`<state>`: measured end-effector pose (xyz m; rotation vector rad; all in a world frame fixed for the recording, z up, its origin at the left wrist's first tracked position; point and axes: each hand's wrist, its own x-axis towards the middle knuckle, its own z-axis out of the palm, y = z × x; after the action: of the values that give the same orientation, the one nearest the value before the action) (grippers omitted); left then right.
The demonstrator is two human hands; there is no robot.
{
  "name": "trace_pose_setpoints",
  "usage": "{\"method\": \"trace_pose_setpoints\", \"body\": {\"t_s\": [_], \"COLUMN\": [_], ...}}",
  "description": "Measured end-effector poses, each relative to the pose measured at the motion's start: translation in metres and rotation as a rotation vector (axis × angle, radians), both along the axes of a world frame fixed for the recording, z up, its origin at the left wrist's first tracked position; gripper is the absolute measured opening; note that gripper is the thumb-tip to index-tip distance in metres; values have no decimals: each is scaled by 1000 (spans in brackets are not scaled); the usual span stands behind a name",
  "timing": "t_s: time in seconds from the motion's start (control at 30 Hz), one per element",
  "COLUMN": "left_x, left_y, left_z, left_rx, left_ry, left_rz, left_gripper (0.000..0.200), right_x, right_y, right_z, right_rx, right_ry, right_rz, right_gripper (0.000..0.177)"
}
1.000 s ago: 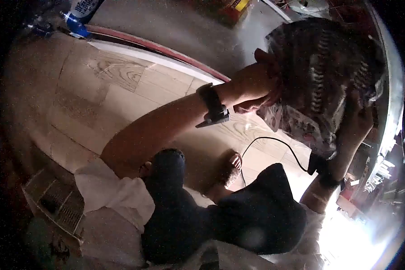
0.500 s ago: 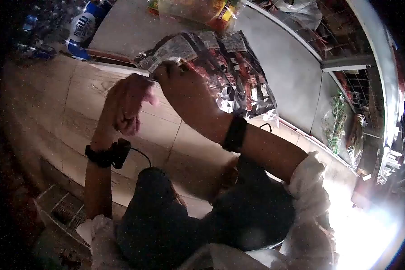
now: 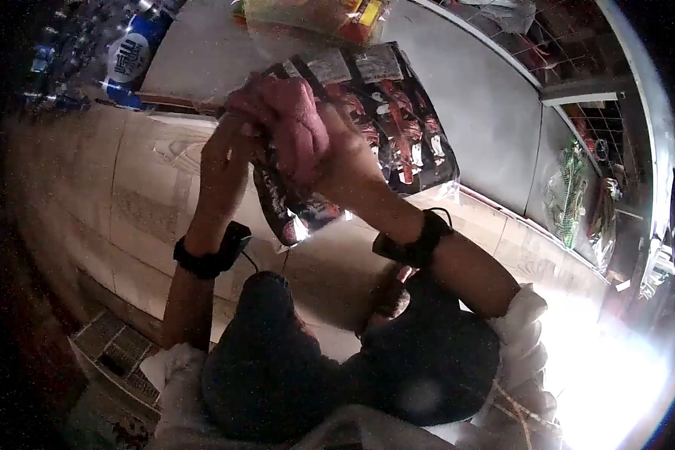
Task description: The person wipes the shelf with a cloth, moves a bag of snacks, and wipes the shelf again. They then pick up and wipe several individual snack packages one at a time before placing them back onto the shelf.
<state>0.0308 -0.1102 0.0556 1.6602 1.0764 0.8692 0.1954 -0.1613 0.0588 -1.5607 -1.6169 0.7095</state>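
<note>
One pink cloth [image 3: 300,131], packs [image 3: 401,109] behind, blue packaging [image 3: 130,64]

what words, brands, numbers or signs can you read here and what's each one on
None can be read with certainty.
Blue-and-white item, top left: large marks on its pale patch, turned on their side and too blurred to read.
Dark package: pale panels with print too small to read.
Yellow label, top middle: marks too blurred to read.
</note>
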Motion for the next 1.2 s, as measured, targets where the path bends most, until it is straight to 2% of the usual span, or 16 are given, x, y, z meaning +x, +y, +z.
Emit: {"method": "trace_pose_setpoints", "body": {"t_s": [0.07, 0.13, 0.2, 0.27, 0.33, 0.47, 0.53, 0.67, 0.73, 0.77, 0.87, 0.93, 1.03, 1.13, 1.17, 1.2], "left_x": [-6, -33, -41, -16, -14, -5, -9, -6, -2, -1, -5, -8, -11, -9, -6, -2], "left_y": [5, 7, -6, -24, -34, -44, -34, -31, -34, -35, -33, -33, -36, -34, -33, -33], "left_z": [-26, -70, -105, -61, -58, -41, -61, -54, -37, -25, -36, -39, -28, -33, -39, -42], "left_rx": [66, -20, -4, -492, -662, -724, -1088, -922, -926, -923, -962, -1004, -817, -879, -871, -863], "left_ry": [-79, 132, 22, -152, -293, -402, -557, -474, -419, -370, -365, -406, -456, -475, -505, -531], "left_rz": [307, 387, 266, 290, 201, 27, -119, -143, -104, -54, 7, 16, -73, -106, -28, 51], "left_gripper": [20, 25, 36, 44, 43, 56, 54, 48, 48, 47, 46, 45, 42, 41, 38, 35], "right_x": [23, 53, 85, 136, 198, 183, 155, 163, 199, 209, 285, 313, 360, 398, 381, 364], "right_y": [11, 25, 37, 49, 44, 13, -1, -16, -22, -28, -63, -85, -115, -150, -139, -119], "right_z": [-29, -36, -15, -22, -49, -52, -47, -35, -47, -53, -78, -63, -68, -79, -72, -74], "right_rx": [43, 155, 252, 159, -17, -9, 137, 150, -88, -213, -254, -467, -345, -183, -293, -251], "right_ry": [-51, -355, -483, -275, -636, -604, -607, -563, -887, -693, -800, -1271, -1036, -682, -396, -612], "right_rz": [-77, -111, -166, -121, -192, -96, -189, -135, 0, -157, -322, -196, -234, -324, -318, -192], "right_gripper": [49, 46, 39, 27, 21, 31, 40, 32, 31, 24, 24, 39, 44, 52, 59, 63]}}
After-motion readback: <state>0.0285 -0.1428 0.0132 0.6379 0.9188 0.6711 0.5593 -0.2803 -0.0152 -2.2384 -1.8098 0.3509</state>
